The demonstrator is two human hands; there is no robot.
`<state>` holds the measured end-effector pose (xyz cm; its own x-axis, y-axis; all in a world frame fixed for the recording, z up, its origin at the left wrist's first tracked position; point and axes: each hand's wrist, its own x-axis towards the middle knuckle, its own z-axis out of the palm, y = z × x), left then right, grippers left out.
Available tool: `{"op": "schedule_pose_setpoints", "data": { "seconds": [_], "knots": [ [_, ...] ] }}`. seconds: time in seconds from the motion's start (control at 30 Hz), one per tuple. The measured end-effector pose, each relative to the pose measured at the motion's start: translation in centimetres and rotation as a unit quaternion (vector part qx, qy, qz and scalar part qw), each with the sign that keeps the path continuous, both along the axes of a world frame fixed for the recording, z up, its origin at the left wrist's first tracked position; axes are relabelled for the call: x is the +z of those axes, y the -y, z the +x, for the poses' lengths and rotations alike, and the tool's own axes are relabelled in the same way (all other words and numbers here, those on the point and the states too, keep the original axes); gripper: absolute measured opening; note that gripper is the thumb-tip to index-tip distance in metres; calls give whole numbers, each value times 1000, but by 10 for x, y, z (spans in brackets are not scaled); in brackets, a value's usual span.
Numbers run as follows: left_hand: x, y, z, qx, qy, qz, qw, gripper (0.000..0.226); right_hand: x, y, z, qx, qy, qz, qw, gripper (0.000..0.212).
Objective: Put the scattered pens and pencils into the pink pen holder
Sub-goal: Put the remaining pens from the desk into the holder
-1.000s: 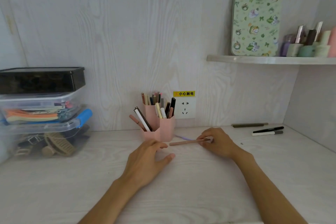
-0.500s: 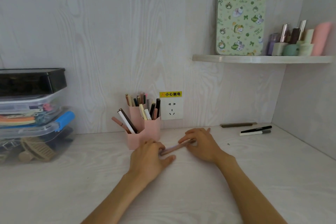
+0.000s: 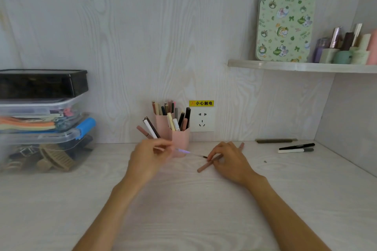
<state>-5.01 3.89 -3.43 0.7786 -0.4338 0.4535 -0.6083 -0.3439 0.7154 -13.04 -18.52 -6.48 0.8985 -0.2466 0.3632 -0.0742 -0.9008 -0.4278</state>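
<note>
Pink plastic forms the pen holder (image 3: 179, 140), set at the centre of the frame against the wall and crowded with pens. A thin purple pen (image 3: 184, 151) is pinched in the left hand (image 3: 150, 159) just in front of it. A brown pencil (image 3: 208, 164) is gripped by the curled fingers (image 3: 217, 154) of the right hand (image 3: 230, 163), low over the bench (image 3: 183, 210). Three more pens (image 3: 295, 146) lie at centre right.

yellow sticker (image 3: 201, 103): "小心触电" | above wall socket (image 3: 202, 119) | green tin (image 3: 285, 21): "Hello"
</note>
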Motion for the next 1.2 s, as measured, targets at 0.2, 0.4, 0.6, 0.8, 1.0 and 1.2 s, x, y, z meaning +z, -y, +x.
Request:
{"op": "schedule_pose_setpoints", "data": {
  "seconds": [0.2, 0.4, 0.6, 0.8, 1.0, 1.2],
  "knots": [
    [75, -28, 2, 111, 176, -250, 946, 15, -3, -22, 13, 67, -6, -23, 998, 20],
    [107, -14, 18, 205, 310, -232, 899, 15, -6, -25, 17, 87, 0, -34, 996, 21],
    [79, 15, 40, 199, 316, -97, 923, 14, -7, -21, 13, 96, -7, -39, 995, 25],
    [59, 25, 59, 161, 242, 183, 939, 34, -4, -28, 13, 127, -21, -60, 990, 34],
    [42, 25, 37, 176, 310, 59, 932, 34, 0, -29, 15, 134, 4, -82, 987, 21],
    [14, 47, -6, 119, 256, -95, 955, 6, 23, -4, 9, 2, 231, 86, 969, 8]
  ]
}}
